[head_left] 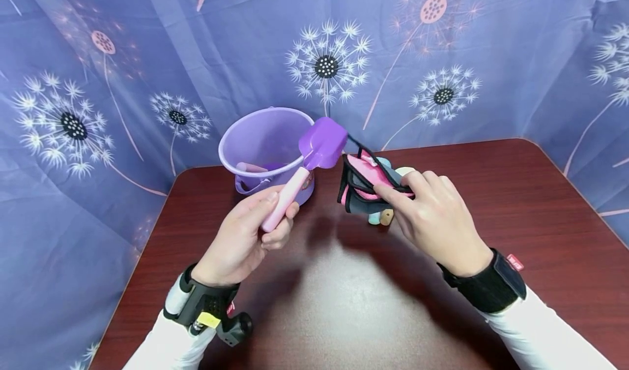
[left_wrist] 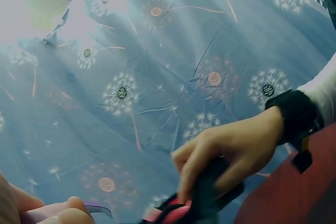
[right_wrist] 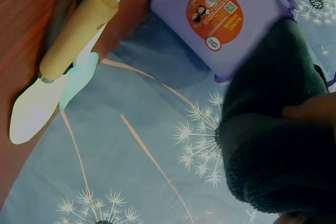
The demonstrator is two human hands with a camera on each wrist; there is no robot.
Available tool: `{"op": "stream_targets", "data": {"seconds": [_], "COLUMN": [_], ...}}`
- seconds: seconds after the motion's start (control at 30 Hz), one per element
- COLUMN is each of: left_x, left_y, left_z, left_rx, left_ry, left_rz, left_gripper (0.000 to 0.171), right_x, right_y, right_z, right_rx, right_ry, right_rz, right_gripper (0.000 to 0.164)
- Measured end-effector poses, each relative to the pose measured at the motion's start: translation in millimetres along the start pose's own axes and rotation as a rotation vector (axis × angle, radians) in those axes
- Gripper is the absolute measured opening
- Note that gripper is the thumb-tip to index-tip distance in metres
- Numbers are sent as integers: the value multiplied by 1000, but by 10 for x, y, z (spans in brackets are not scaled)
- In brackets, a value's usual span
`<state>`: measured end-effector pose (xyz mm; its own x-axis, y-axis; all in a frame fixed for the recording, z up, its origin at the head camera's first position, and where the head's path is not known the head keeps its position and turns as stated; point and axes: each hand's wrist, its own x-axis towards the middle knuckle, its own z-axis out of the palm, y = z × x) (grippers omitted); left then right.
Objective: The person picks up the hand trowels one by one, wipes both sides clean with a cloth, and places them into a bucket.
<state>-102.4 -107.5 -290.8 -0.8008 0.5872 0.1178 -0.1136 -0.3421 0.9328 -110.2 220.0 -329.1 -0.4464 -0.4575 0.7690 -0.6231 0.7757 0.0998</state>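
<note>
My left hand [head_left: 243,238] grips a toy shovel [head_left: 287,196] by its pink handle, its purple blade tilted up in front of the bucket. My right hand [head_left: 437,220] holds a folded grey and pink cloth [head_left: 362,180] with black edging, raised beside the shovel blade. The right wrist view shows the cloth's dark plush side [right_wrist: 273,166]. Partly hidden behind the cloth in the head view, a trowel with a wooden handle [right_wrist: 79,35] and a mint-green shovel [right_wrist: 79,80] lie together on the table.
A purple bucket [head_left: 227,154] stands at the back left of the dark red table [head_left: 491,195], with a pinkish handle [head_left: 251,167] inside it. A blue dandelion-print curtain [head_left: 255,42] hangs behind the table and along its sides.
</note>
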Motion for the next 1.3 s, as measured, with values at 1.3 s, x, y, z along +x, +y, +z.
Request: {"op": "stream_targets", "data": {"seconds": [1.3], "left_x": [483], "left_y": [872], "left_z": [-808], "left_rx": [1569], "left_ry": [323], "left_rz": [-78], "left_gripper": [35], "right_x": [-17], "right_y": [22], "right_z": [-72], "right_rx": [72], "right_ry": [-120], "right_rz": [37], "right_gripper": [43]}}
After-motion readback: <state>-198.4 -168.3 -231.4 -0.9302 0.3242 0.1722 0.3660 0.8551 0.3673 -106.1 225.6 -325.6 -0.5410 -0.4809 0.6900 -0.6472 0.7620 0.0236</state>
